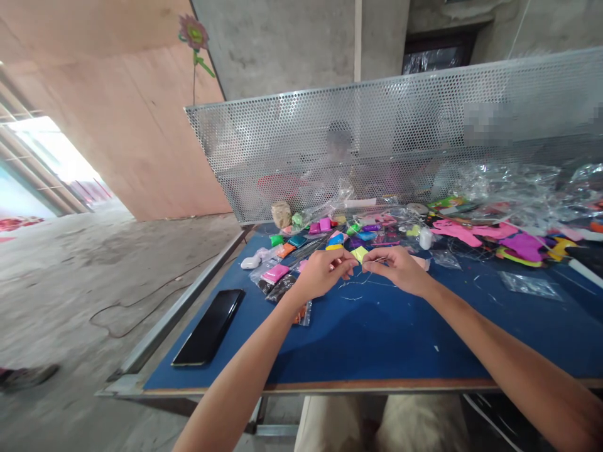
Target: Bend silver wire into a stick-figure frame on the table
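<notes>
My left hand [323,271] and my right hand [398,269] meet above the blue table [377,339], fingertips almost touching. Both hands are closed in a pinch. A thin wire or thread seems to run between the fingertips, too fine to name with certainty. Just behind the fingers lies a small yellow-green clay packet [359,253]. Several small bags of coloured clay [276,274] lie to the left of my left hand.
A black phone [210,326] lies near the table's left edge. Pink and purple foam shapes [475,232] and crumpled clear plastic [518,188] sit at the back right. A perforated metal screen [377,138] stands behind the table; a person sits beyond it.
</notes>
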`<state>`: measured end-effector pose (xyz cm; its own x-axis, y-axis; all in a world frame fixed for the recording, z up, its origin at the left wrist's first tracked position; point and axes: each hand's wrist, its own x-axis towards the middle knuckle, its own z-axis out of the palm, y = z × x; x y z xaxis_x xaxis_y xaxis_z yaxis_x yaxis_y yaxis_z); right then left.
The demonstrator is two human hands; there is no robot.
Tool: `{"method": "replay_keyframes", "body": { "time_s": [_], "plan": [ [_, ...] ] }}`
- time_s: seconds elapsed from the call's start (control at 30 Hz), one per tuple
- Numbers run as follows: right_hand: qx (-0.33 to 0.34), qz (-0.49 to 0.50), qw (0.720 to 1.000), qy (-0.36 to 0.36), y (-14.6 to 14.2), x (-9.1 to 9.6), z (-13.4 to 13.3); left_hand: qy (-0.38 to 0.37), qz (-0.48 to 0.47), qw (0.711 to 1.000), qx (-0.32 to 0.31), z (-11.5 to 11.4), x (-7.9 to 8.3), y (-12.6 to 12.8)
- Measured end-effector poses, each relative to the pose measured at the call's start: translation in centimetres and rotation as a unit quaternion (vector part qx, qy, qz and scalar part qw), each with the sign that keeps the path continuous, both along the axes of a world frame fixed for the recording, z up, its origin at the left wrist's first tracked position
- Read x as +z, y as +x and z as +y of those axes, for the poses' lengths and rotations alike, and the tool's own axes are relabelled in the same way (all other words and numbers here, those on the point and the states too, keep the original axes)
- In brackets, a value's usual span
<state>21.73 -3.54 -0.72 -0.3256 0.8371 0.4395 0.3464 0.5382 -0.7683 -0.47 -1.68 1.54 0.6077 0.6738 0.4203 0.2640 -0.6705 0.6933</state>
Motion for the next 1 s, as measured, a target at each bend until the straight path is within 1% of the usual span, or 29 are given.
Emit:
{"method": "replay_keyframes", "body": {
  "time_s": [0.1, 0.17, 0.3, 0.37, 0.43, 0.47, 0.53, 0.57, 0.6, 0.67, 0.73, 0.8, 0.83, 0.9, 0.93, 1.0],
  "plan": [
    [-0.010, -0.018, 0.999, 0.028, -0.2, 0.1, -0.3, 0.000, 0.005, 1.000, -0.001, 0.1, -0.1, 0.0],
    [-0.035, -0.038, 0.996, 0.067, -0.3, 0.0, -0.4, -0.004, 0.003, 1.000, -0.003, 0.1, -0.1, 0.0],
    [-0.096, -0.083, 0.978, 0.167, -0.8, -0.4, -0.4, -0.030, -0.011, 0.999, -0.006, 0.2, -0.3, 0.2],
    [-0.123, -0.091, 0.967, 0.203, -1.0, -0.7, -0.3, -0.045, -0.020, 0.999, -0.006, 0.2, -0.4, 0.3],
    [-0.136, -0.083, 0.962, 0.223, -1.1, -0.9, -0.2, -0.058, -0.032, 0.998, -0.009, 0.2, -0.4, 0.2],
    [-0.135, -0.072, 0.963, 0.222, -1.1, -0.9, -0.1, -0.067, -0.039, 0.997, -0.015, 0.3, -0.3, 0.1],
    [-0.120, -0.034, 0.974, 0.190, -0.9, -0.9, 0.1, -0.107, -0.056, 0.992, -0.046, 0.5, -0.1, -0.3],
    [-0.104, -0.010, 0.982, 0.160, -0.8, -0.9, 0.2, -0.144, -0.068, 0.984, -0.074, 0.6, 0.0, -0.5],
    [-0.083, 0.017, 0.989, 0.123, -0.7, -0.9, 0.3, -0.190, -0.085, 0.972, -0.106, 0.8, 0.2, -0.8],
    [-0.038, 0.087, 0.995, 0.038, -0.6, -0.9, 0.4, -0.287, -0.137, 0.935, -0.157, 1.4, 0.3, -1.4],
    [0.017, 0.172, 0.984, -0.046, -0.7, -1.0, 0.4, -0.350, -0.194, 0.903, -0.160, 1.8, 0.3, -1.8],
    [0.071, 0.254, 0.958, -0.113, -1.1, -1.2, 0.4, -0.371, -0.239, 0.887, -0.133, 2.1, 0.1, -1.8],
    [0.093, 0.283, 0.945, -0.135, -1.3, -1.3, 0.3, -0.369, -0.249, 0.887, -0.120, 2.1, 0.0, -1.7],
    [0.116, 0.315, 0.929, -0.156, -1.7, -1.6, 0.3, -0.335, -0.234, 0.907, -0.104, 1.9, -0.3, -1.3],
    [0.116, 0.321, 0.927, -0.157, -1.8, -1.7, 0.3, -0.307, -0.211, 0.922, -0.103, 1.7, -0.5, -1.1],
    [0.094, 0.312, 0.934, -0.145, -2.0, -1.9, 0.4, -0.244, -0.162, 0.950, -0.107, 1.2, -0.7, -0.5]
  ]
}}
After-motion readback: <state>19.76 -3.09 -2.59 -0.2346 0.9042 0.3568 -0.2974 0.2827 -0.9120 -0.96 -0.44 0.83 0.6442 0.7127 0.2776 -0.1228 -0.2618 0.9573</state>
